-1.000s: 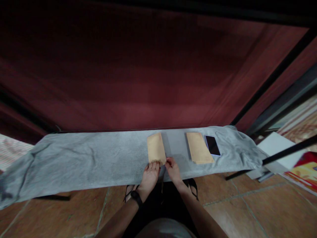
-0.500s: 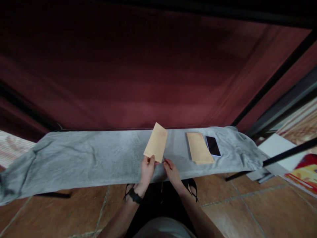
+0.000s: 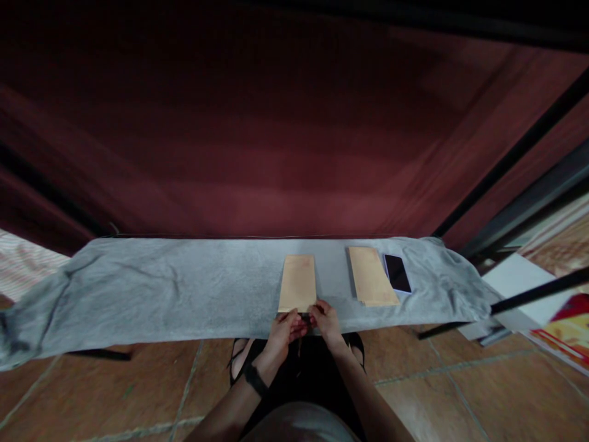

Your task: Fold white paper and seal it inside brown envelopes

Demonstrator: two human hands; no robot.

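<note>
A tan paper envelope (image 3: pixel 298 283) lies nearly straight in front of me, its short near edge toward my body. My left hand (image 3: pixel 284 329) pinches that edge near its left part, thumb on top. At the right corner of the same edge, my right hand (image 3: pixel 326 319) has its fingers closed on the paper. A thin dark gap shows between my fingertips below the edge; what it is I cannot make out. To the right rests a small stack of similar envelopes (image 3: pixel 372 276), slightly fanned and touched by neither hand.
A grey cloth (image 3: pixel 221 282) covers the narrow bench. Beside the stack lies a phone (image 3: pixel 397 273) with a dark screen. A dark red panel (image 3: pixel 285 153) rises behind the bench. Black metal bars (image 3: pixel 510 153) and a white board (image 3: pixel 519 285) stand at the right.
The envelope has come down from a raised, tilted position and straightened. My right hand has moved onto its near right corner, while my left hand has shifted slightly toward me.
</note>
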